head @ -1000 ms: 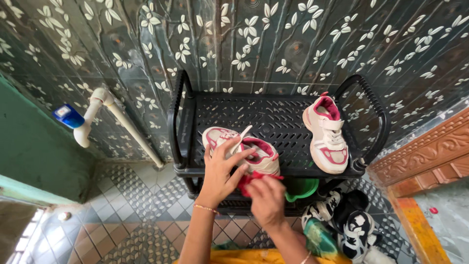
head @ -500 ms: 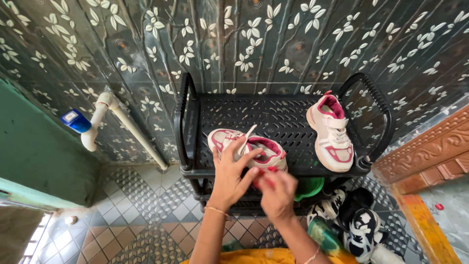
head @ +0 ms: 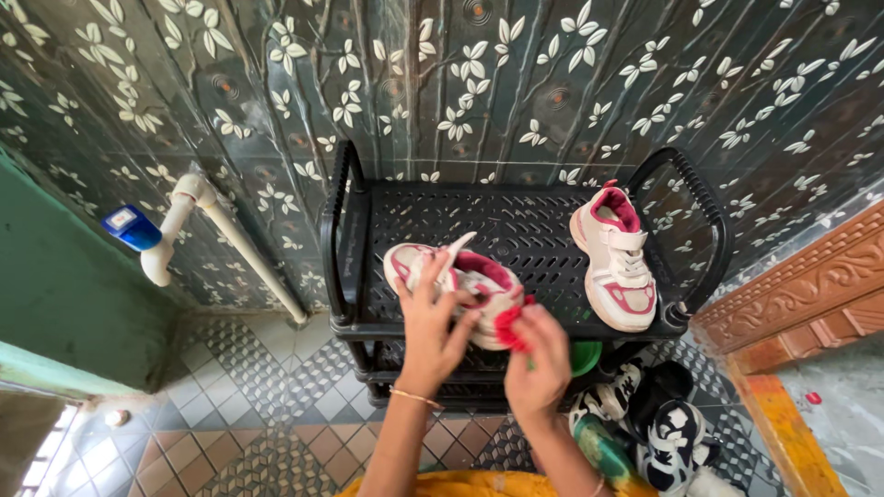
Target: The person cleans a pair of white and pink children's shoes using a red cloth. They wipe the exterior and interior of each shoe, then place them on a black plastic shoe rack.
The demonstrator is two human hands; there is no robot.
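Here, in the head view, the left hand (head: 431, 331) clasps a white and pink shoe (head: 456, 281) by its near side, fingers curled over the upper, the shoe lying on the top shelf of a black rack (head: 516, 225) at its near left part, close to the front edge. The right hand (head: 539, 364) is closed around a red cloth (head: 509, 327), pressed against the shoe's near end, right at the shelf's front edge. A second white and pink shoe (head: 615, 258) stands on the same shelf toward the right, well apart from the first, its toe near the front edge and just beside the right handle. Between the two shoes the shelf lies bare, as does the far strip along the leaf-patterned wall (head: 516, 83). Left of the rack a white pipe (head: 235, 241) slants down the wall to the tiled floor (head: 249, 405). Below the rack on the right sit black and white shoes (head: 668, 428) and something green (head: 583, 357), tight against a carved wooden frame (head: 801, 294).
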